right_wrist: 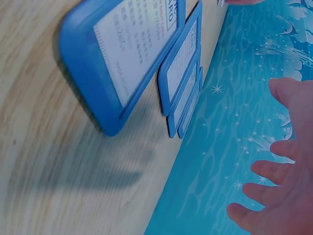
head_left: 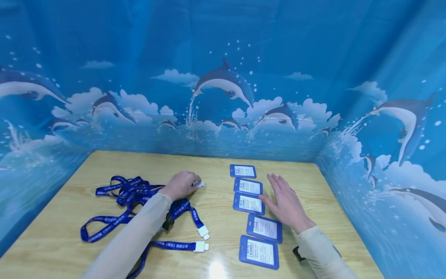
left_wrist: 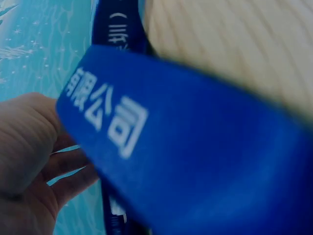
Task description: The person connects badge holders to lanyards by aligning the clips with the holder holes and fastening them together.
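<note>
My left hand [head_left: 181, 185] pinches a blue lanyard near its white plastic clip [head_left: 198, 184], whose end pokes out past the fingertips. In the left wrist view a lanyard strap [left_wrist: 195, 142] with white lettering crosses close to the camera and hides part of that hand [left_wrist: 29, 147]. My right hand [head_left: 287, 203] is spread with straight fingers just right of the column of blue-framed ID card holders; it holds nothing. Its thumb tip is near the third card holder [head_left: 249, 203] from the back. The right wrist view shows the hand [right_wrist: 288, 181] apart from the card holders [right_wrist: 122, 54].
More blue lanyards [head_left: 134, 190] lie tangled under and left of the left forearm. Two white clips [head_left: 201, 246] point right, toward the card holders. Further holders lie at the back [head_left: 242, 171] and front [head_left: 259, 252] of the column. A dolphin-print curtain [head_left: 223, 131] borders the wooden table [head_left: 216, 217].
</note>
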Demonstrator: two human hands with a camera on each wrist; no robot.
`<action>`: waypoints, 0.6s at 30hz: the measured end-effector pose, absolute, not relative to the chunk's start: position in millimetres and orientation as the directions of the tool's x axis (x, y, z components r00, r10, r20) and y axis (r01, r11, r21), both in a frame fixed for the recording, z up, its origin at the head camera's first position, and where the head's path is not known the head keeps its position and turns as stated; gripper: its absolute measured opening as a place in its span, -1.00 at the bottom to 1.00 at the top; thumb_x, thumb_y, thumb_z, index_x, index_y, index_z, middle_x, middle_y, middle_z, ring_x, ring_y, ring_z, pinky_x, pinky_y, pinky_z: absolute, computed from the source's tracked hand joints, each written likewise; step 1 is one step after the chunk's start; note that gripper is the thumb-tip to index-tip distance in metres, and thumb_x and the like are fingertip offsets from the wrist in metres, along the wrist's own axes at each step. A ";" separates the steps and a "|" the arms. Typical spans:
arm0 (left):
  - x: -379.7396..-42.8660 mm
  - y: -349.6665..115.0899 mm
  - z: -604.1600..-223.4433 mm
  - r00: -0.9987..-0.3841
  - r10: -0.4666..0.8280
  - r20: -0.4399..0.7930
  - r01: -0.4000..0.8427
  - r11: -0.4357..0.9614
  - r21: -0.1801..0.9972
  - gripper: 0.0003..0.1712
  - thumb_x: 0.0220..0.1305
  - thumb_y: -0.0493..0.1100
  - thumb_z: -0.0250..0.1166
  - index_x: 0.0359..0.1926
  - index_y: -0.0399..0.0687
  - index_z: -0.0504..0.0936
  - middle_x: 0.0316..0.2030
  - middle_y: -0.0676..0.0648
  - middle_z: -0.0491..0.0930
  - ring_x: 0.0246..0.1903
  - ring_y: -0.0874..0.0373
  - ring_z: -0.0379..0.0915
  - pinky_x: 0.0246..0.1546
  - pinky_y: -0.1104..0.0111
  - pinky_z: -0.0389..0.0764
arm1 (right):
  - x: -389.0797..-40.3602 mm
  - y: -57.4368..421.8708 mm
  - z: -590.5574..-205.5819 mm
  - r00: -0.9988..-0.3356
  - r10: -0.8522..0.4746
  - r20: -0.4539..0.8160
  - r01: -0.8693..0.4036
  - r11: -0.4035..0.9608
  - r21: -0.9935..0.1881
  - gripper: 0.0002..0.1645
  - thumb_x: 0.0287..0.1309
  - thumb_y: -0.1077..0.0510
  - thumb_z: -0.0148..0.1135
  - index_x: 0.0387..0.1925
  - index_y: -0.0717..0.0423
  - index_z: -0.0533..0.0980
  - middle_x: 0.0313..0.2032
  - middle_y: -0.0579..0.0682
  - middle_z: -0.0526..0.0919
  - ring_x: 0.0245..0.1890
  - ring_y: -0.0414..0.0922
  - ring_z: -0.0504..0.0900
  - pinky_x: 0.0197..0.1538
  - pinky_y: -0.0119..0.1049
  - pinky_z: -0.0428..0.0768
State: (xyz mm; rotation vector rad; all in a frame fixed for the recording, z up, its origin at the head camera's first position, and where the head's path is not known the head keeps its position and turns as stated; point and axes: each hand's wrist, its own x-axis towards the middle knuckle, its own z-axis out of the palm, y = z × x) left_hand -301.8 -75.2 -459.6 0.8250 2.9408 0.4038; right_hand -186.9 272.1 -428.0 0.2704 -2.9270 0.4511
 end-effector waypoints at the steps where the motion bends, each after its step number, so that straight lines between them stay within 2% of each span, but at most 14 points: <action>1: -301.7 -76.0 -461.2 -0.851 0.524 0.022 0.510 0.818 0.265 -0.78 0.28 -0.17 0.41 -0.06 -0.05 0.76 -0.13 -0.06 0.75 -0.15 0.03 0.67 -0.04 0.13 0.71 | -187.2 272.0 -428.8 -0.970 -0.152 0.190 -0.202 0.938 -0.283 -0.03 0.37 -0.24 0.18 0.55 0.16 0.07 0.53 0.27 0.10 0.52 0.31 0.06 0.48 0.35 0.09; 9: -299.6 -77.7 -455.3 -0.824 0.548 0.143 0.566 0.788 0.242 -0.81 0.25 -0.22 0.43 -0.10 -0.06 0.78 -0.17 -0.06 0.72 -0.18 0.04 0.66 -0.07 0.18 0.72 | -195.7 271.3 -433.8 -0.976 -0.140 0.164 -0.186 0.932 -0.310 -0.03 0.39 -0.25 0.14 0.56 0.15 0.04 0.54 0.24 0.09 0.53 0.28 0.06 0.48 0.33 0.12; 15: -298.8 -75.3 -434.5 -0.825 0.541 0.165 0.566 0.793 0.225 -0.77 0.27 -0.20 0.43 -0.05 -0.02 0.77 -0.08 -0.06 0.69 -0.14 0.03 0.65 -0.07 0.18 0.72 | -221.4 268.0 -437.5 -0.989 -0.118 0.094 -0.148 0.868 -0.474 -0.10 0.43 -0.18 0.11 0.56 0.15 0.05 0.51 0.27 0.17 0.50 0.28 0.16 0.49 0.27 0.18; 18: -300.3 -74.6 -429.1 -0.825 0.537 0.175 0.565 0.794 0.224 -0.77 0.27 -0.20 0.43 -0.04 0.00 0.77 -0.09 -0.04 0.69 -0.14 0.06 0.64 -0.08 0.21 0.72 | -239.9 266.8 -441.1 -0.989 -0.123 0.087 -0.151 0.845 -0.514 -0.19 0.46 -0.09 0.10 0.53 0.18 0.12 0.48 0.27 0.24 0.47 0.26 0.23 0.49 0.23 0.22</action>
